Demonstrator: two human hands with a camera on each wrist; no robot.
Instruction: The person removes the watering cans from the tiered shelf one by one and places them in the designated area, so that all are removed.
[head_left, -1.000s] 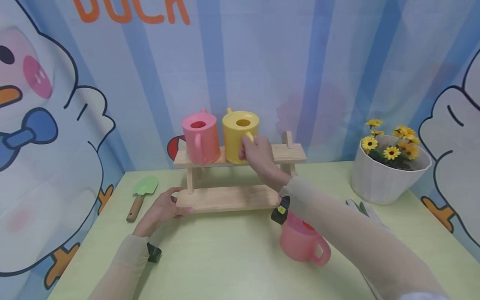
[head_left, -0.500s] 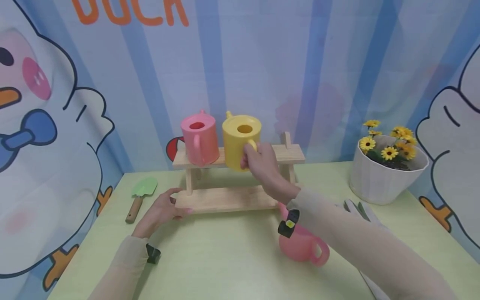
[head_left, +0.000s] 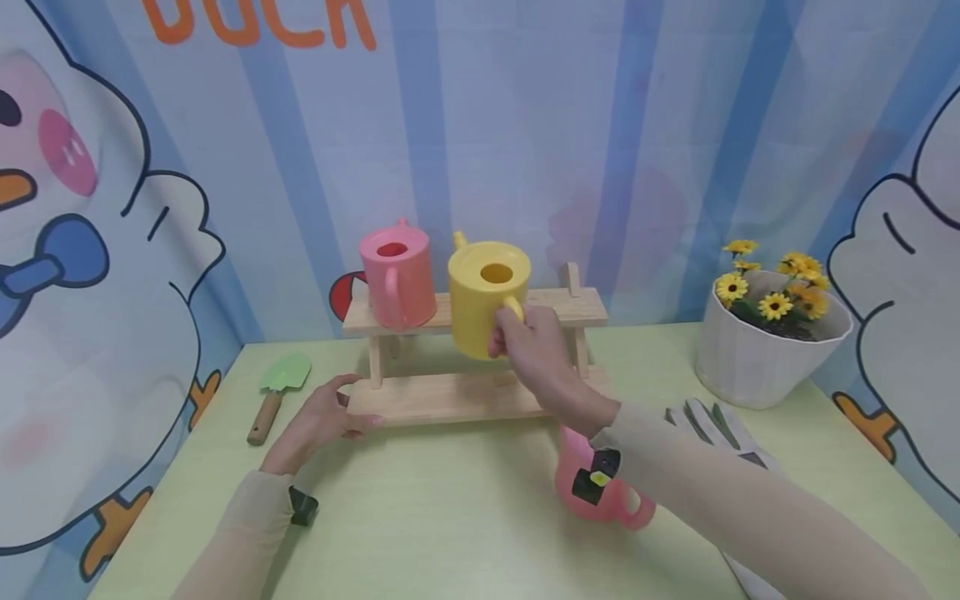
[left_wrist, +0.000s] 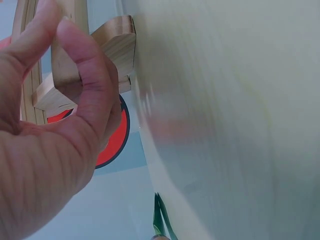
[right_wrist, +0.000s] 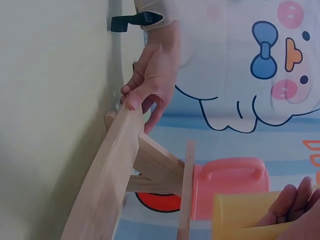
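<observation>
My right hand (head_left: 543,358) grips the handle of a yellow watering can (head_left: 480,304), held upright in front of the upper shelf. In the right wrist view that yellow can (right_wrist: 235,207) shows at the bottom, its base off the shelf. My left hand (head_left: 322,421) pinches the left end of the lower board of a wooden two-tier stand (head_left: 457,397); the left wrist view shows thumb and fingers of this hand (left_wrist: 65,115) around the board's end. A pink watering can (head_left: 397,279) stands on the upper shelf at left. Another pink can (head_left: 573,475) sits on the table, partly behind my right wrist.
A green trowel (head_left: 277,396) with a wooden handle lies left of the stand. At right stand a white pot (head_left: 765,358) with yellow flowers and, nearer, grey gloves (head_left: 712,425) partly under my right forearm. A printed curtain (head_left: 517,125) hangs behind the table.
The yellow can has come off the upper shelf, moving toward me and slightly down and right in my right hand. My left hand stays at the stand's left end.
</observation>
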